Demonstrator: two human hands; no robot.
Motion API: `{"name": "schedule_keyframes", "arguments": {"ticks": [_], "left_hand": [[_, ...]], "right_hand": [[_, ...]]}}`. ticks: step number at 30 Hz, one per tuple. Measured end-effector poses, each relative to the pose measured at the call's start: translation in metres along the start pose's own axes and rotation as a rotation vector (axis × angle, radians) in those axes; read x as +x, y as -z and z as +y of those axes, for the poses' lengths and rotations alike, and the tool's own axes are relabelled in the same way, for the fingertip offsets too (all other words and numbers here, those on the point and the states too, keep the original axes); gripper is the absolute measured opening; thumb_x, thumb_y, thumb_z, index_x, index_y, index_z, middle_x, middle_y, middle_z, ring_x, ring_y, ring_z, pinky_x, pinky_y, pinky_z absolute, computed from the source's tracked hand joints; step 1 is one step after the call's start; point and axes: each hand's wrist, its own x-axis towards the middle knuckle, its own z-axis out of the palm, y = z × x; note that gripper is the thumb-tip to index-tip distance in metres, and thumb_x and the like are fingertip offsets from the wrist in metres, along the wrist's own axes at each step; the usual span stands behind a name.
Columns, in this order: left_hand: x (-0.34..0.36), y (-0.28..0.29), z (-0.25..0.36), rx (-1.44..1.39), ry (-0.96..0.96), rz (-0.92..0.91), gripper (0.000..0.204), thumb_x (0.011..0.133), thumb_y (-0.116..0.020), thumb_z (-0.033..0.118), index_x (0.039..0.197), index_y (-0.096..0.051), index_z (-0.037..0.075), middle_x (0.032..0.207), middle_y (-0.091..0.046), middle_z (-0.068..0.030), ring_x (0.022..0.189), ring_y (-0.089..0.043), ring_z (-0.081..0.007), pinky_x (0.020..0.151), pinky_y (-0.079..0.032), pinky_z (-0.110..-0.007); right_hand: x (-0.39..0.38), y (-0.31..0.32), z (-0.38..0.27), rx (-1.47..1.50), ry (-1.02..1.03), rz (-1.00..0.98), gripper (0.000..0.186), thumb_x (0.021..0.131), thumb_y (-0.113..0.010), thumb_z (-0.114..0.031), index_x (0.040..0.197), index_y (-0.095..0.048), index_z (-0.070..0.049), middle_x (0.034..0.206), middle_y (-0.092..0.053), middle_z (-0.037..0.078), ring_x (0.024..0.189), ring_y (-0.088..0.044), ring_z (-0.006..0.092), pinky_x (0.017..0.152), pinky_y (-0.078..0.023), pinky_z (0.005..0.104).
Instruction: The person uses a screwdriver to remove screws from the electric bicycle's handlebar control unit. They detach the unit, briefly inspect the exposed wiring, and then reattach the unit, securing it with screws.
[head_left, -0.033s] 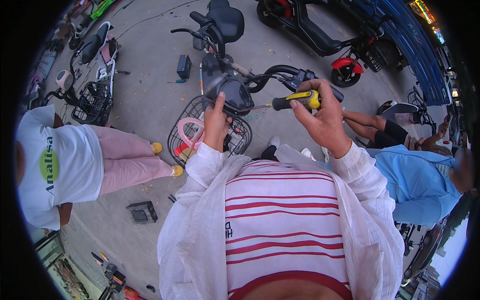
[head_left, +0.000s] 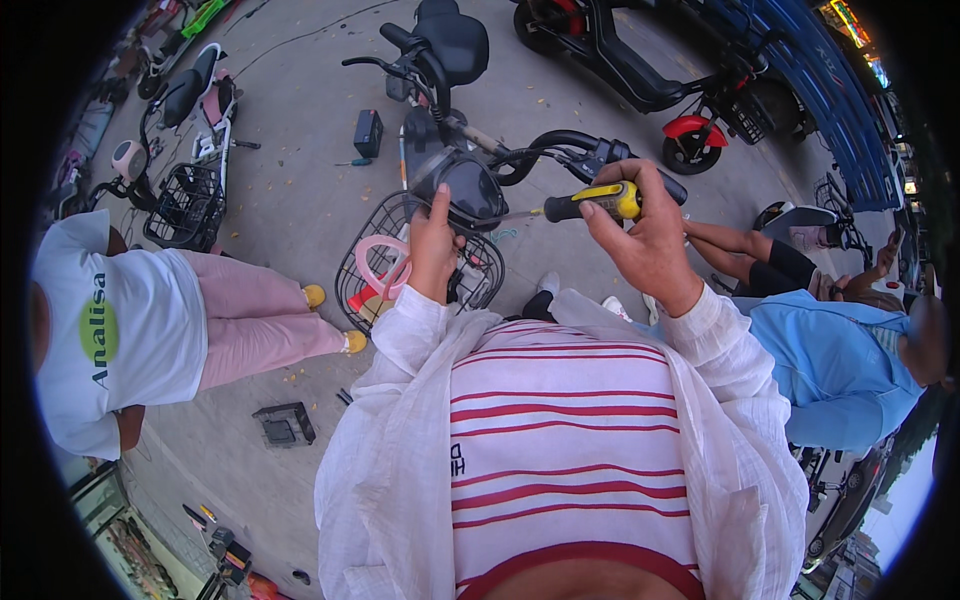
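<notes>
An electric bike stands before me, its dark rounded headlight housing [head_left: 470,188] above a black wire basket [head_left: 378,222]. My left hand [head_left: 432,255] is closed at the near left edge of the housing, thumb laid on it and other fingers curled under. In my right hand [head_left: 640,235] is a yellow-and-black screwdriver [head_left: 592,204], gripped by its handle. Its thin shaft points left to the lower edge of the housing, close to my left fingers; the tip's exact contact is hard to see. A pink ring-shaped item [head_left: 372,268] sits in the basket.
Black handlebars [head_left: 570,145] reach out on the right. A black battery block [head_left: 368,133] and a dark square box [head_left: 284,425] lie on the ground. One person in pink trousers [head_left: 262,300] stands left; another in a blue shirt [head_left: 830,350] is right. Other bikes are parked around.
</notes>
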Motion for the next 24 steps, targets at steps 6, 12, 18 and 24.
{"name": "schedule_keyframes", "arguments": {"ticks": [6,12,18,24], "left_hand": [[0.01,0.004,-0.01,0.118,-0.079,0.017,0.052,0.096,-0.061,0.045,0.121,-0.051,0.001,0.093,-0.061,-0.0049,0.06,-0.053,-0.0096,0.041,-0.035,-0.022],[0.012,0.003,-0.013,0.183,-0.113,0.005,0.047,0.092,-0.07,0.036,0.117,-0.053,0.0,0.092,-0.063,-0.0064,0.062,-0.054,-0.0094,0.04,-0.036,-0.024],[0.029,0.008,-0.026,0.251,-0.211,0.048,0.05,0.088,-0.077,0.026,0.12,-0.056,-0.005,0.102,-0.067,-0.0105,0.083,-0.063,-0.016,0.067,-0.051,-0.028],[0.034,0.006,-0.042,0.165,-0.338,0.089,0.044,0.09,-0.073,0.031,0.114,-0.058,-0.002,0.093,-0.066,-0.0076,0.067,-0.058,-0.0125,0.055,-0.039,-0.024]], "right_hand": [[-0.001,-0.002,0.001,-0.001,0.009,-0.017,0.035,0.086,-0.073,-0.015,0.111,-0.051,-0.002,0.101,-0.06,0.011,0.086,-0.06,0.015,0.077,-0.051,0.0281],[0.001,-0.003,-0.003,0.006,-0.079,-0.035,0.034,0.087,-0.072,-0.016,0.112,-0.052,-0.003,0.103,-0.06,0.012,0.088,-0.062,0.0181,0.076,-0.052,0.0285],[-0.001,-0.004,-0.012,-0.238,0.098,-0.163,0.043,0.082,-0.082,-0.027,0.109,-0.058,-0.003,0.098,-0.065,0.016,0.081,-0.067,0.0236,0.071,-0.055,0.0303],[0.008,-0.003,-0.05,-0.552,-0.082,-0.201,0.053,0.08,-0.082,-0.044,0.093,-0.066,0.004,0.07,-0.067,0.018,0.055,-0.064,0.025,0.053,-0.052,0.0308]]}}
